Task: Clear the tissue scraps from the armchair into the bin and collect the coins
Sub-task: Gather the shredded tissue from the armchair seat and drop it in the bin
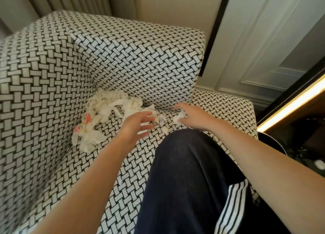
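Note:
A heap of white tissue scraps (112, 101) lies at the back left of the armchair seat (140, 145), with a red-printed wrapper (87, 118) among them and more crumpled tissue (89, 139) nearer the front. My left hand (139, 124) hovers over the seat with fingers spread, just right of the heap and near a few small scraps (162, 119). My right hand (191, 114) has its fingers curled round a small white tissue scrap (178, 118) at the seat's back. No coins show.
The armchair has a black-and-white woven pattern, with a tall backrest (140, 57) and left arm (35, 84). My knee in dark trousers (190, 172) rests on the seat. A dark round bin rim (274, 142) sits to the right, below a lit shelf edge (290, 103).

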